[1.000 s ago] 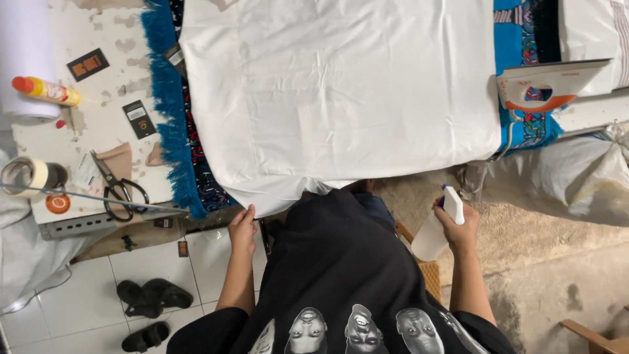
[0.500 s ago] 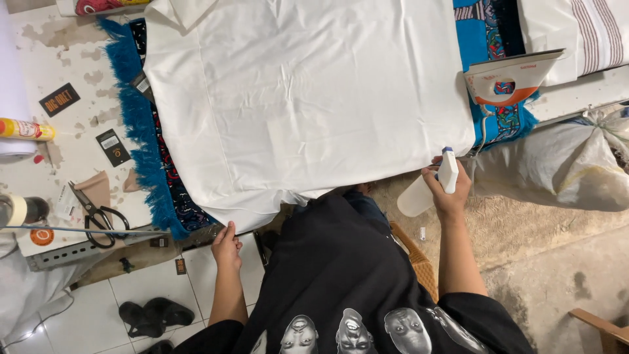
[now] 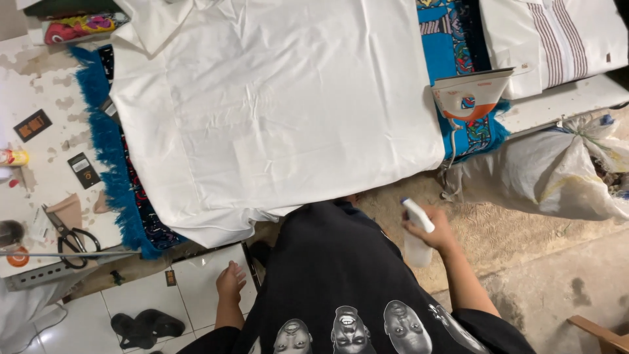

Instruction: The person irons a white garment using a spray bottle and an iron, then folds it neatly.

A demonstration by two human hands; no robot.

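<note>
Scissors (image 3: pixel 73 239) far left on worktop (image 3: pixel 46 98). My left hand (image 3: pixel 230 282) hangs free, fingers loosely spread. White shirt (image 3: pixel 282 105) lies flat mid-worktop. My right hand (image 3: pixel 438 233) wraps spray bottle (image 3: pixel 415 231) below worktop edge: light, rigid, likely slick; grip body. Iron (image 3: pixel 470 95) right.

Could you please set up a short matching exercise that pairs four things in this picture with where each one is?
Things:
1. spray bottle
2. iron
3. scissors
4. white shirt

Places:
A. on the worn white surface at the left edge
B. spread flat across the middle of the board
C. standing on the blue patterned cloth, right of the shirt
D. held in the right hand

Pairs: 1-D, 2-C, 3-A, 4-B
</note>
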